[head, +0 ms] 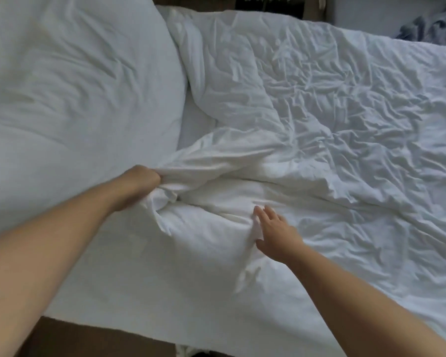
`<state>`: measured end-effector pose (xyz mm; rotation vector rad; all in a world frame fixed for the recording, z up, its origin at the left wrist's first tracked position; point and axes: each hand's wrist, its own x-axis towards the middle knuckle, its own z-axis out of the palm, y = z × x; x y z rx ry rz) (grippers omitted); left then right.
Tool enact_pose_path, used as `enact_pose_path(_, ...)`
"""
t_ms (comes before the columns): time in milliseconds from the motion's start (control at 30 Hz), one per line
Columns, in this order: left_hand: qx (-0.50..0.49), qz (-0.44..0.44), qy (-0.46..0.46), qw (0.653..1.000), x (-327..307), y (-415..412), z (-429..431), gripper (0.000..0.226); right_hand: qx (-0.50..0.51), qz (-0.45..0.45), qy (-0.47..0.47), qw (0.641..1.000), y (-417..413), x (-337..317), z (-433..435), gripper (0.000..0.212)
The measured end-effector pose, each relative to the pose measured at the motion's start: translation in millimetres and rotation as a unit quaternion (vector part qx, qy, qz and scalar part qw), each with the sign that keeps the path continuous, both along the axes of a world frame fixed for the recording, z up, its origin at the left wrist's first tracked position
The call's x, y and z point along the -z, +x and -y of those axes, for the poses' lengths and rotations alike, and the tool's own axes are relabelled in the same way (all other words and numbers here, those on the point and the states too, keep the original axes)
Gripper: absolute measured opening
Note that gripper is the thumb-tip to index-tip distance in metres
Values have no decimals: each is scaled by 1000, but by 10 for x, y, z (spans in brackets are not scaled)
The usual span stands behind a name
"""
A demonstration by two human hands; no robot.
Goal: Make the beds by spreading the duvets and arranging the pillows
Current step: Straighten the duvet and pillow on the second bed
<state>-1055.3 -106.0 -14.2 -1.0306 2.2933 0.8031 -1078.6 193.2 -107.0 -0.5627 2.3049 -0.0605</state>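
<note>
Down at the near left, the left hand [139, 182] clutches a bunched corner of the white duvet [319, 124], fingers buried in cloth and out of sight. The right hand [273, 228] lies flat on the duvet nearby, fingers straight. The duvet sprawls crumpled over the bed, long axis left to right, gathered end pointing left at the pillow [75, 86], other end running off frame. The pillow is cropped top and left. A strip of sheet [195, 124] shows between them. Far right, a blurred grey cloth [433, 27], hard to make out.
</note>
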Motion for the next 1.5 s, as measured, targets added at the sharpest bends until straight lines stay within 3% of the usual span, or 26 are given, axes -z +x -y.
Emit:
enact_pose_path(100,-116,53,98,987,-622,232,276,20,-5,7,-11,1000,-7,-401,125,83)
enact_pose_path(233,-206,91,163,961,-1137,617,583,21,-33,12,-63,997,90,-865,420,84)
enact_pose_path(300,-266,81,156,948,-1166,899,700,14,-47,33,-80,995,193,-970,566,85)
enact_pose_path(367,-337,28,150,929,-1054,1198,792,23,-66,51,-79,993,285,-966,666,87)
enact_pose_path(433,-362,-27,88,928,-814,1355,848,21,-86,61,-67,992,378,-876,727,87)
enact_pose_path(533,-334,-75,-3,940,-447,1451,730,60,-91,76,-49,992,536,-661,783,86)
enact_pose_path(633,-383,-141,40,912,-177,1667,350,94,-82,80,-38,993,704,-460,780,87)
enact_pose_path(700,-409,-140,57,900,37,1880,148,99,-86,75,-27,993,790,-377,760,87)
enact_pose_path(767,-416,-116,71,899,285,2045,28,94,-93,66,-21,993,841,-318,749,87)
enact_pose_path(900,-414,-89,63,904,580,1939,10,50,-92,62,-22,994,825,-230,756,87)
enact_pose_path(1033,-510,-203,35,835,463,1759,145,29,-74,48,-24,996,829,-198,743,88)
enact_pose_path(1067,-499,-214,39,839,364,1764,222,25,-66,50,-22,996,836,-218,729,89)
enact_pose_path(1133,-416,-189,21,889,65,1811,491,20,-56,59,-24,996,848,-284,684,91)
enact_pose_path(1200,-241,-45,-63,968,-302,1873,891,28,-66,71,-29,995,846,-400,664,90)
enact_pose_path(1233,-149,22,-103,983,-435,1892,1109,31,-75,75,-33,994,844,-459,679,89)
enact_pose_path(1300,-38,111,-143,983,-644,1846,1409,39,-83,76,-44,993,849,-546,760,87)
enact_pose_path(1367,2,151,-168,974,-721,1780,1525,54,-76,73,-55,993,850,-599,882,84)
enact_pose_path(1433,-20,139,-163,977,-734,1771,1509,61,-64,60,-61,994,861,-585,983,77)
enact_pose_path(1500,-84,74,-137,984,-661,1882,1423,48,-50,47,-63,996,903,-532,1046,69)
